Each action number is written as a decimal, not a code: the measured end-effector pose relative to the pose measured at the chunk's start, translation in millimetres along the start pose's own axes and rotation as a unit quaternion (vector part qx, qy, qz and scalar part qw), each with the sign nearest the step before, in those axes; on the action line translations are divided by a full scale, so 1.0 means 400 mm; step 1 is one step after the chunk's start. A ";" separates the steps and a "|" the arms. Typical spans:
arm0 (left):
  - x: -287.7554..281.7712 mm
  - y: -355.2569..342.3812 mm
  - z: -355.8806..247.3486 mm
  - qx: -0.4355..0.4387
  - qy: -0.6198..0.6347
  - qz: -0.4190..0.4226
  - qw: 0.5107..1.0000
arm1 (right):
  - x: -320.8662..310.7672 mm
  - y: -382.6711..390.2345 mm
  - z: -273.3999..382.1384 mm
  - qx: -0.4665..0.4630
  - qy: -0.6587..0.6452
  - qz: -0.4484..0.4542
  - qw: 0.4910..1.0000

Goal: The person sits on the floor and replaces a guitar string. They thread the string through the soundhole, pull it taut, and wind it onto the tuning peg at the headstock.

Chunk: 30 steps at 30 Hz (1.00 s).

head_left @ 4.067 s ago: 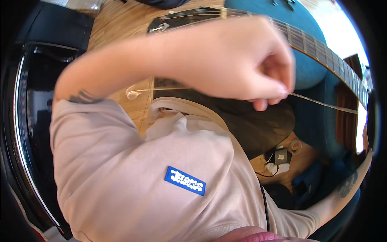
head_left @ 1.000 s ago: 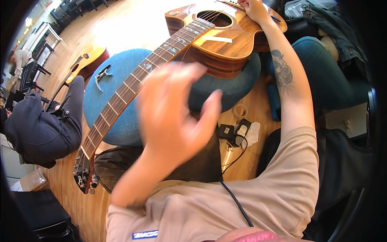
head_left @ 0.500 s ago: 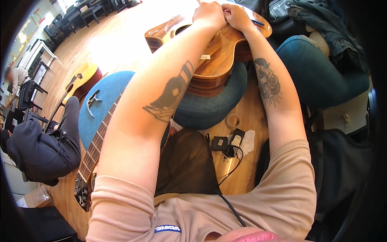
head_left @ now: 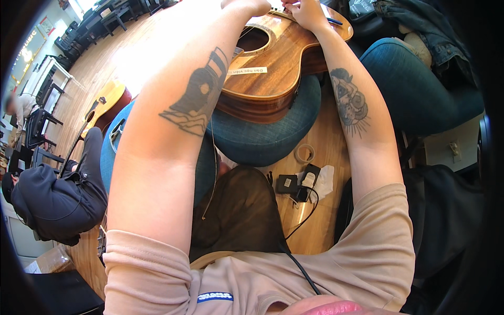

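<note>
An acoustic guitar (head_left: 286, 68) lies face up across blue round stools (head_left: 268, 142), its soundhole (head_left: 254, 39) and a pale label strip showing. My right hand (head_left: 307, 13) is at the bridge (head_left: 282, 16), thumb and fingers pinched together on something too small to make out. To its left, my left hand (head_left: 254, 6) hangs over the far part of the guitar; the top edge of the picture cuts it off and its fingers are hidden. A loose, thin guitar string (head_left: 214, 168) dangles below my left forearm, in front of my dark trouser leg. My left arm covers most of the neck.
A blue pen (head_left: 334, 21) lies on the guitar near my right wrist. Tape roll (head_left: 304, 154), black box (head_left: 286, 184) and charger with cable (head_left: 308, 180) are on the floor. A capo (head_left: 116, 131) rests on the left stool. Another person (head_left: 58, 202) sits left beside a second guitar (head_left: 107, 102).
My hands were together over the bridge; the left has moved left and away from the right. The soundhole and more of the label now show, and the loose string has come into view.
</note>
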State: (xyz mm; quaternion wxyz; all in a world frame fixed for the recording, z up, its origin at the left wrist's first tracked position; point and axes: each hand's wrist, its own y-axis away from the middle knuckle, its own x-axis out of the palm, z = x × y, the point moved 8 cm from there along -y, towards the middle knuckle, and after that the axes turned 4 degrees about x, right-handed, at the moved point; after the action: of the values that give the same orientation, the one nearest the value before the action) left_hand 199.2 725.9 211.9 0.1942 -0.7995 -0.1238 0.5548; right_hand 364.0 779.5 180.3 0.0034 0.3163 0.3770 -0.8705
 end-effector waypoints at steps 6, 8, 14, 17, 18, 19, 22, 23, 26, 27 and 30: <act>-0.007 -0.012 -0.023 0.018 -0.011 0.001 1.000 | -0.014 -0.012 -0.030 0.004 0.017 -0.077 0.997; -0.005 -0.016 -0.024 0.019 -0.013 0.003 1.000 | -0.016 -0.009 -0.024 0.005 0.024 -0.070 0.997; -0.004 -0.025 -0.037 0.026 -0.020 0.002 0.999 | -0.030 -0.003 -0.009 -0.013 0.030 -0.092 0.995; -0.006 -0.028 -0.040 0.027 -0.023 0.002 0.999 | -0.036 -0.005 -0.010 -0.012 0.033 -0.103 0.994; -0.006 -0.030 -0.042 0.027 -0.023 0.002 0.999 | -0.038 -0.005 -0.011 -0.012 0.036 -0.107 0.994; -0.007 -0.033 -0.044 0.028 -0.024 0.002 0.999 | -0.039 -0.004 -0.013 -0.013 0.035 -0.105 0.994; -0.007 -0.034 -0.040 0.027 -0.029 0.002 0.999 | -0.037 -0.001 0.002 -0.018 0.032 -0.097 0.995; -0.007 -0.037 -0.042 0.027 -0.029 0.002 0.999 | -0.036 -0.001 0.002 -0.019 0.034 -0.093 0.995; -0.007 -0.040 -0.044 0.029 -0.030 0.003 0.999 | -0.032 0.000 0.003 -0.024 0.033 -0.079 0.996; -0.005 -0.040 -0.045 0.029 -0.030 0.003 0.999 | -0.031 0.000 0.005 -0.026 0.033 -0.075 0.996; -0.005 -0.042 -0.049 0.031 -0.028 0.002 0.999 | -0.033 0.006 0.010 -0.030 0.033 -0.061 0.997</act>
State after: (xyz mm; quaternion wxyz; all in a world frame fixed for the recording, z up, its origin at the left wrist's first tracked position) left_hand 217.0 736.8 227.0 0.2142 -0.7774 -0.1100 0.5811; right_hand 372.9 772.1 187.8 -0.0528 0.3206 0.4215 -0.8466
